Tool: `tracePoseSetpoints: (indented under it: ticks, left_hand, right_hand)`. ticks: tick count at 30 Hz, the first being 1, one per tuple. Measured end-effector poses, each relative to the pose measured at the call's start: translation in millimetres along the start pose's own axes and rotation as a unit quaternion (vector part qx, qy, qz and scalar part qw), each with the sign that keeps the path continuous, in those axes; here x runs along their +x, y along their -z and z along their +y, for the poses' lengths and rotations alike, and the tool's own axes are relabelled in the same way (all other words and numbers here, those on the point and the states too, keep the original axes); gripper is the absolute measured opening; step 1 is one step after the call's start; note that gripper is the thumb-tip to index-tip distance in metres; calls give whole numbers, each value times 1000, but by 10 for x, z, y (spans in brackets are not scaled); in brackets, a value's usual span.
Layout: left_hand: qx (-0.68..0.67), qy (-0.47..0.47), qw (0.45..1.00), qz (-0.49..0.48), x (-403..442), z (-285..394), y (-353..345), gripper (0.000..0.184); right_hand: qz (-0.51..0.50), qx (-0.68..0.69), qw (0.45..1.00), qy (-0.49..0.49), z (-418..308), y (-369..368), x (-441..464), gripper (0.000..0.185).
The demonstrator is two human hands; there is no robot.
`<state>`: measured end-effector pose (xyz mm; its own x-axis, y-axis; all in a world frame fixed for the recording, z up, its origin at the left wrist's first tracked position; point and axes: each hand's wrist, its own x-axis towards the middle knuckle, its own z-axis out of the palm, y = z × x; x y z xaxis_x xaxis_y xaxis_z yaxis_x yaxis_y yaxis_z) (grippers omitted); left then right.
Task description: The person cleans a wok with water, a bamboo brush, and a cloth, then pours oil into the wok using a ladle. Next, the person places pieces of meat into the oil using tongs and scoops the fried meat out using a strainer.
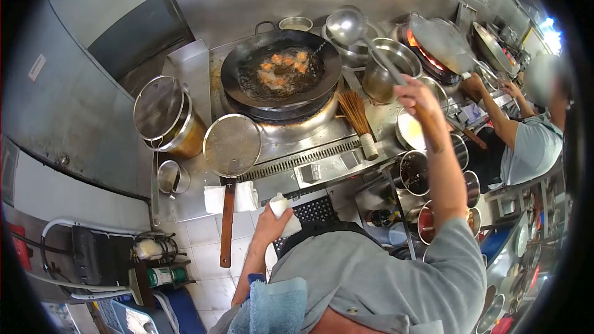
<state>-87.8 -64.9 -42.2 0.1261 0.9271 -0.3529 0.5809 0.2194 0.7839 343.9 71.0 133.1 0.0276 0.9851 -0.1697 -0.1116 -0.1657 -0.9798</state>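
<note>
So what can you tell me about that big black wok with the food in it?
The wok is wide, round and dark, apparently metal, with a small loop handle on its far side. It sits roughly level on a round stove ring. Inside, dark, bubbling liquid, probably oil, surrounds a loose cluster of orange-brown pieces. Neither of the wearer's hands touches it.

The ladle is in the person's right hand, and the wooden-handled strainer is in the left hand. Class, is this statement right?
Not quite: the left hand holds a white cloth, not the wooden-handled strainer, which no hand touches. The head view shows this. The ladle is indeed in the right hand.
</note>
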Motion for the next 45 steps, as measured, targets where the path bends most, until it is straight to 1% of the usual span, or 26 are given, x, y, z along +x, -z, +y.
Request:
tracePoseSetpoints:
  ticks: [1, 3, 4, 7, 8, 9, 11, 13, 14, 15, 16, 17, 18, 19, 21, 22, 25, 29, 31, 32, 35, 37, 38, 41, 42, 45]
  left_hand:
    - [-2, 3, 1000, 2, 20, -14, -10, 67]
    - [-7, 9, 1000, 7, 33, -89, -42, 66]
    - [-6, 14, 1000, 11, 30, -90, -51, 66]
    - [-5, 14, 1000, 17, 46, -77, -110, 66]
    - [-7, 5, 1000, 17, 67, -80, -138, 67]
    - [-9, -4, 1000, 18, 87, -91, -164, 67]
    - [-9, -2, 1000, 13, 132, -136, -208, 68]
    - [-9, 1, 1000, 19, 148, -103, -225, 68]
    - [0, 5, 1000, 25, 145, -80, -223, 68]
    - [-8, 10, 1000, 27, 145, -81, -227, 67]
    - [-18, 14, 999, 31, 141, -90, -235, 67]
    - [-28, 20, 999, 34, 133, -81, -241, 67]
    - [-25, 19, 999, 36, 117, -66, -239, 67]
    - [-23, 18, 999, 37, 87, -43, -227, 67]
    - [-19, 19, 999, 45, 63, -46, -217, 66]
    - [-17, 21, 998, 50, 49, -71, -215, 66]
    - [-9, 17, 998, 61, 11, -117, -193, 66]
    - [13, 33, 998, 51, -15, -112, -129, 68]
    - [18, 21, 998, 56, -13, -114, -102, 70]
    - [20, 15, 998, 59, -9, -119, -87, 70]
    - [25, 6, 998, 58, 7, -177, -44, 71]
    - [28, 10, 998, 59, 59, -288, -47, 71]
    - [28, 13, 998, 61, 46, -288, -35, 72]
    - [12, 4, 999, 52, -7, -235, 34, 73]
    - [14, 12, 999, 51, -3, -281, 36, 74]
    - [6, 20, 999, 28, -55, -230, 132, 76]
  right_hand:
    - [24, 1, 1000, -2, -141, 137, -90, 26]
    - [29, -12, 1000, 0, -224, 524, -145, 24]
    - [38, -83, 996, -19, -264, 725, -159, 23]
    - [78, -186, 978, -57, -213, 1102, -43, 22]
    - [114, -205, 969, -80, -207, 1096, -16, 19]
    - [113, -296, 946, -75, -174, 1195, 67, 12]
    - [118, -397, 906, -88, -7, 1338, 341, 14]
    - [30, -328, 935, -129, 35, 1385, 553, 14]
    - [-14, -227, 965, -131, 24, 1373, 635, 18]
    - [-56, -122, 981, -142, 12, 1360, 709, 22]
    - [-14, 89, 977, -192, 6, 1358, 743, 24]
    - [27, 296, 926, -233, -102, 1194, 674, 27]
    - [-6, 438, 868, -235, -54, 1309, 785, 29]
    - [-24, 508, 831, -225, -1, 1376, 817, 30]
    - [-62, 638, 740, -202, 56, 1479, 877, 31]
    - [-51, 637, 739, -213, 72, 1543, 897, 30]
    - [-86, 697, 678, -216, 100, 1510, 758, 28]
    - [-56, 678, 712, -174, 34, 1504, 611, 24]
    - [-26, 662, 734, -149, -41, 1474, 540, 24]
    - [-25, 660, 735, -153, -101, 1455, 502, 24]
    - [-33, 645, 745, -166, -360, 1266, 293, 24]
    - [-85, 635, 747, -174, -400, 1348, 307, 24]
    - [-78, 620, 763, -165, -462, 1290, 276, 26]
    - [-98, 627, 756, -159, -616, 1076, 162, 29]
    - [-86, 637, 751, -150, -673, 971, 115, 41]
    - [-83, 617, 770, -139, -744, 675, 54, 60]
